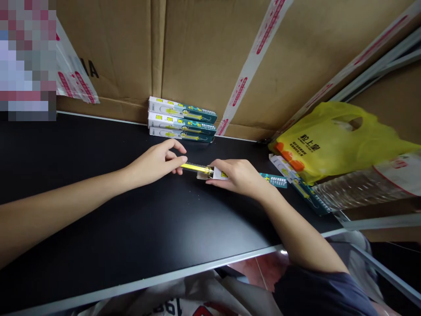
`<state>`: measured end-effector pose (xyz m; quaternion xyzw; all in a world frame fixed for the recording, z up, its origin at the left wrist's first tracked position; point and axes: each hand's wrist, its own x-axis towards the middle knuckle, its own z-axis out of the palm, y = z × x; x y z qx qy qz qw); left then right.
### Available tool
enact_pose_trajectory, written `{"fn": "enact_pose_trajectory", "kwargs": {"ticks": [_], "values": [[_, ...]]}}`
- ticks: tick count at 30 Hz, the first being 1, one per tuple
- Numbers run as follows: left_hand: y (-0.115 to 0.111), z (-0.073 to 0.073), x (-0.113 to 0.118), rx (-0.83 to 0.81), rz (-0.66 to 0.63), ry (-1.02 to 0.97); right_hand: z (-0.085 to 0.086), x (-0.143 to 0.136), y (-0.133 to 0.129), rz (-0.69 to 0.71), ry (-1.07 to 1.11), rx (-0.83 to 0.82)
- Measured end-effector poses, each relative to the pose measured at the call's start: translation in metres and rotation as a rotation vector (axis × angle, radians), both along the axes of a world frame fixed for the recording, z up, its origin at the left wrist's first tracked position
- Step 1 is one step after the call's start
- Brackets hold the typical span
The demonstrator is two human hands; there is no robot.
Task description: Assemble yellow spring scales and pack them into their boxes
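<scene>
My left hand [164,161] pinches the outer end of a yellow tube [197,167] between thumb and fingers. The tube's other end sits in the open end of a narrow white and teal box [278,180]. My right hand [237,175] is wrapped round that box, hiding its middle part. An end flap of the box is folded out beside the tube. Both hands are above the black table [184,224].
Several similar boxes [182,119] are stacked against the cardboard wall [204,52]. At the right, another box [301,186] lies beside a yellow plastic bag [342,136] and a stack of clear plastic containers [358,193]. The table's pale front edge [210,266] runs below my hands.
</scene>
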<state>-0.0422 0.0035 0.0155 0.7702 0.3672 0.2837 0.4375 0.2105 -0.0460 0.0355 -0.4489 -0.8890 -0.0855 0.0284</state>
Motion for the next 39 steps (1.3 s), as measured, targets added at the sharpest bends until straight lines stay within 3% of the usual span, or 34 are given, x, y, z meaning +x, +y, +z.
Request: {"fn": "enact_pose_trajectory", "kwargs": {"ticks": [4, 7, 11, 16, 20, 26, 33, 36, 39], "values": [[-0.004, -0.001, 0.000, 0.186, 0.036, 0.048, 0.000, 0.000, -0.001, -0.002, -0.003, -0.008], [-0.004, -0.002, -0.001, 0.229, 0.025, 0.025, 0.000, 0.001, -0.001, -0.004, -0.004, 0.001], [0.000, -0.006, -0.001, 0.168, 0.027, 0.032, 0.002, 0.005, 0.000, -0.034, 0.029, 0.037], [0.007, -0.015, 0.000, -0.015, -0.165, -0.084, 0.007, 0.009, 0.001, -0.086, 0.087, 0.047], [0.009, -0.018, 0.000, -0.096, -0.118, -0.149, 0.007, 0.011, 0.002, -0.093, 0.091, 0.059], [0.002, -0.010, -0.005, 0.314, 0.010, 0.022, 0.004, 0.008, 0.002, -0.093, 0.100, -0.007], [-0.014, -0.014, 0.000, 0.641, -0.149, 0.359, 0.000, -0.007, -0.006, -0.016, 0.181, -0.179], [-0.024, -0.013, 0.003, 0.810, -0.164, 0.495, -0.002, -0.011, -0.010, 0.011, 0.181, -0.192], [-0.029, -0.012, 0.003, 0.855, -0.131, 0.501, -0.002, -0.012, -0.011, 0.015, 0.179, -0.208]]}}
